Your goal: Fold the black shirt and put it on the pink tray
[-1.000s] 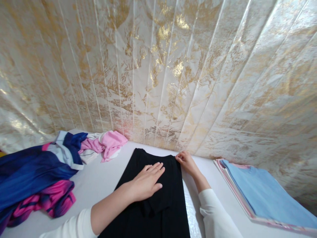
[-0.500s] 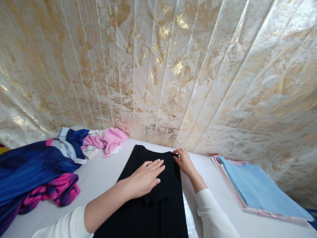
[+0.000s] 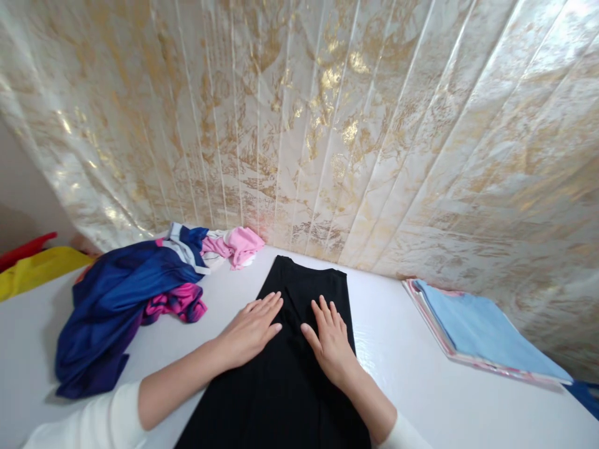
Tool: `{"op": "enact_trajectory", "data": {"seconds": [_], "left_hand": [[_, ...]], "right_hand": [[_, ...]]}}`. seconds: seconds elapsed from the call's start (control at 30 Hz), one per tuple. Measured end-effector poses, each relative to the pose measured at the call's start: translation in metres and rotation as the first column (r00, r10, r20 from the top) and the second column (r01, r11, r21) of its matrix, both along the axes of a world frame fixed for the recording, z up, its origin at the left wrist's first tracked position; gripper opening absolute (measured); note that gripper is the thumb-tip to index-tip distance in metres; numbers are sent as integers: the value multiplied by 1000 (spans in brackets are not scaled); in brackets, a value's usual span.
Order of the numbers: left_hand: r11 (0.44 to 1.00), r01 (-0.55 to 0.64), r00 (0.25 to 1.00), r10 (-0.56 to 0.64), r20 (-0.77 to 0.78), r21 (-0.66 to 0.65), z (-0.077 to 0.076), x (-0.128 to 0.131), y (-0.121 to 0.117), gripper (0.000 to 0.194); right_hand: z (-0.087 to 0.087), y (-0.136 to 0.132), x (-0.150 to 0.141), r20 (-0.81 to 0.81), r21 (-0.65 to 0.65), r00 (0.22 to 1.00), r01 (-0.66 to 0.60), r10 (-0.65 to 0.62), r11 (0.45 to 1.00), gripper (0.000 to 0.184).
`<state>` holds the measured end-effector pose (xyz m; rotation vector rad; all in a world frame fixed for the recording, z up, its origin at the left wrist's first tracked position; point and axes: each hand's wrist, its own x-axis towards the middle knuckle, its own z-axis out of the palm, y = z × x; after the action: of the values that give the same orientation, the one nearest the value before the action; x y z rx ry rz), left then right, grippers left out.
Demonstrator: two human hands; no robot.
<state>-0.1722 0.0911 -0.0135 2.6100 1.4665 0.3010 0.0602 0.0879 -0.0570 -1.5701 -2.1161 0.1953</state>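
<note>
A person in white sleeves presses two open hands to a black garment (image 3: 285, 386) laid out on a white counter (image 3: 388, 362). The left hand (image 3: 253, 330), palm down with its fingers nearly together, rests on the garment's left side; the right hand (image 3: 330, 346), fingers slightly spread and likewise gripping nothing, lies on the cloth across from it. The garment runs beneath and between both hands, its narrower end beyond the fingertips. To the left of the left hand sits a loose heap of clothing: a blue garment (image 3: 112, 299), a pink-and-navy piece (image 3: 175, 302) beside it and a light pink one (image 3: 244, 244) at the far end. Yellow cloth (image 3: 42, 268) lies farther left. Well to the right of the right hand, a light blue folded garment (image 3: 486, 327) tops a flat stack. Beyond the hands rises a shiny, gold-patterned covering (image 3: 299, 125).
</note>
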Motion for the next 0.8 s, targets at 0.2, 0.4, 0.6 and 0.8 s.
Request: {"op": "enact_trajectory", "data": {"seconds": [0.2, 0.4, 0.6, 0.8], "left_hand": [[998, -19, 999, 17, 28, 67, -11, 25, 21, 53], [995, -48, 999, 46, 27, 90, -11, 36, 59, 53], [996, -43, 999, 41, 27, 82, -10, 46, 88, 54], [994, -26, 999, 21, 45, 102, 0, 43, 65, 50]], "right_hand": [[13, 31, 1, 180, 38, 979, 90, -95, 995, 61], [17, 71, 13, 196, 28, 975, 96, -100, 995, 56], [20, 100, 20, 178, -3, 979, 100, -98, 995, 55], [23, 91, 23, 123, -24, 992, 44, -41, 999, 55]]}}
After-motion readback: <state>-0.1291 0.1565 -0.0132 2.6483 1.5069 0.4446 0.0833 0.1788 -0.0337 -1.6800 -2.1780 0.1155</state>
